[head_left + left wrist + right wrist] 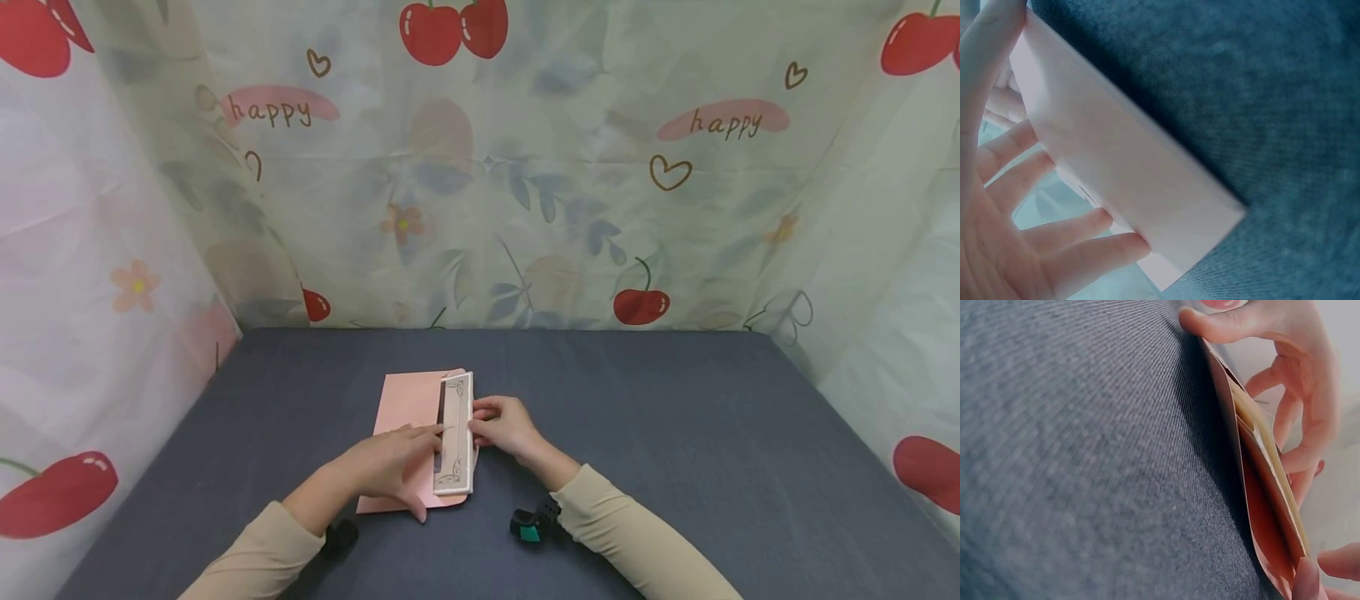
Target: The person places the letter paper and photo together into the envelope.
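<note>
A pink envelope (405, 404) lies on the dark table, its open side facing right. From that opening sticks a pale card (456, 433) with a grey scrollwork border. My left hand (386, 462) rests spread over the envelope, thumb near its front edge and fingertips at the card. In the left wrist view, its fingers reach over the smooth envelope face (1122, 144). My right hand (512, 427) pinches the card's right edge. In the right wrist view, the cream card edge (1269, 456) shows inside the parted envelope mouth; only the right fingertips (1307, 578) appear at the bottom.
A dark cloth (645, 433) covers the table. Behind and beside it hang pale curtains (480, 275) printed with cherries and leaves. A black wrist device with a teal patch (529, 532) sits below the right wrist, another dark one (341, 537) by the left.
</note>
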Action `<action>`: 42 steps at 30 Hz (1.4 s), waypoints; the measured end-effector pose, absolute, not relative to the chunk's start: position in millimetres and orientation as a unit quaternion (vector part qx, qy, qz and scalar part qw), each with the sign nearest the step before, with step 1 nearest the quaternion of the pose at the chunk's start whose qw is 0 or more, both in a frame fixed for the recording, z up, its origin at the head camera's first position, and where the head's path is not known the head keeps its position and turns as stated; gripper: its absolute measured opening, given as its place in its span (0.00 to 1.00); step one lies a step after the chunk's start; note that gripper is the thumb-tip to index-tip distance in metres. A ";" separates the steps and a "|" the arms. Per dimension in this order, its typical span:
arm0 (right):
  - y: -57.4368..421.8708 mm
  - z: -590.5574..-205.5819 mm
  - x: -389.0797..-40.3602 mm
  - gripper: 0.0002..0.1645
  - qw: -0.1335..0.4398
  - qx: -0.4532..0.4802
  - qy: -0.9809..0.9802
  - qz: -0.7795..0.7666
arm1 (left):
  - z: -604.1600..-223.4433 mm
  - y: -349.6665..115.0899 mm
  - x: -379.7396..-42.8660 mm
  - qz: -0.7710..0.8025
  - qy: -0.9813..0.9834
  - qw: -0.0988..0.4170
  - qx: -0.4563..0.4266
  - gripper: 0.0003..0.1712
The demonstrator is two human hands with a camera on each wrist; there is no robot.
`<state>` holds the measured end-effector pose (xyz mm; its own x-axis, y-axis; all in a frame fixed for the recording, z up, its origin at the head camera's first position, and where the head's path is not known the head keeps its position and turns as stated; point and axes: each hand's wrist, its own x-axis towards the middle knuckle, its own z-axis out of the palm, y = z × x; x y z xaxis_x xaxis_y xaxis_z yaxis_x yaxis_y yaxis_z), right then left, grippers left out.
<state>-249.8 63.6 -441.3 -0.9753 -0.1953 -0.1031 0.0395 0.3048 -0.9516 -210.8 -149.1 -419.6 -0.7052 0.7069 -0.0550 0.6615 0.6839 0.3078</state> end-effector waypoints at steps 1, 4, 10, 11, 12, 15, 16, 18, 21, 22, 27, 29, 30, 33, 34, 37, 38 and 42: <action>63.4 -441.0 -249.7 0.22 0.100 -0.049 0.802 -0.587 | -419.9 -149.2 -211.0 0.135 0.913 0.084 0.375 0.46; 63.1 -441.4 -249.7 0.22 0.100 -0.050 0.802 -0.587 | -420.6 -149.4 -211.1 0.136 0.913 0.081 0.377 0.46; 62.7 -442.3 -249.9 0.22 0.103 -0.051 0.801 -0.588 | -420.0 -150.1 -210.3 0.136 0.912 0.078 0.378 0.46; 62.5 -442.2 -249.9 0.22 0.104 -0.051 0.800 -0.588 | -420.1 -150.2 -210.3 0.136 0.912 0.078 0.379 0.46; 62.4 -442.0 -249.9 0.23 0.105 -0.051 0.800 -0.588 | -420.1 -150.4 -210.2 0.136 0.912 0.078 0.380 0.46; 61.9 -441.2 -249.9 0.22 0.106 -0.050 0.799 -0.589 | -420.6 -150.8 -210.4 0.134 0.911 0.076 0.381 0.46; 61.7 -441.1 -249.9 0.22 0.107 -0.049 0.799 -0.590 | -420.7 -150.9 -210.5 0.133 0.912 0.076 0.382 0.46; 61.3 -440.8 -249.7 0.22 0.108 -0.048 0.798 -0.590 | -420.9 -151.0 -210.7 0.132 0.911 0.074 0.383 0.47; 60.7 -440.8 -249.5 0.22 0.108 -0.048 0.799 -0.590 | -420.9 -151.1 -210.8 0.133 0.911 0.073 0.383 0.47; 60.6 -440.9 -249.3 0.22 0.108 -0.049 0.799 -0.590 | -420.7 -151.1 -210.7 0.134 0.911 0.073 0.384 0.47; 60.0 -441.8 -249.6 0.22 0.107 -0.054 0.799 -0.589 | -420.6 -150.9 -210.3 0.133 0.912 0.072 0.382 0.47; 59.8 -442.0 -249.7 0.23 0.108 -0.058 0.800 -0.588 | -420.7 -150.8 -210.1 0.133 0.912 0.073 0.381 0.47; 59.7 -442.1 -249.7 0.23 0.108 -0.058 0.800 -0.588 | -420.7 -150.8 -210.1 0.134 0.912 0.073 0.381 0.47; 59.0 -441.8 -249.7 0.24 0.110 -0.057 0.799 -0.588 | -421.0 -150.8 -210.1 0.135 0.912 0.073 0.380 0.47; 58.8 -441.7 -249.6 0.24 0.110 -0.056 0.799 -0.589 | -421.0 -150.8 -210.2 0.135 0.912 0.074 0.379 0.47; 58.1 -441.7 -249.0 0.26 0.108 -0.059 0.799 -0.589 | -421.3 -150.9 -210.6 0.135 0.912 0.072 0.380 0.47; 58.0 -441.7 -248.8 0.27 0.107 -0.060 0.799 -0.589 | -421.5 -151.0 -210.7 0.134 0.912 0.071 0.380 0.47; 57.5 -442.7 -248.9 0.29 0.102 -0.067 0.801 -0.586 | -421.9 -151.1 -211.4 0.132 0.912 0.069 0.382 0.47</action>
<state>-248.9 57.5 -442.7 -0.9702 -0.2272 -0.0840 0.0112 0.3044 -0.9525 -211.4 -151.1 -421.9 -0.6991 0.7146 -0.0246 0.6781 0.6735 0.2940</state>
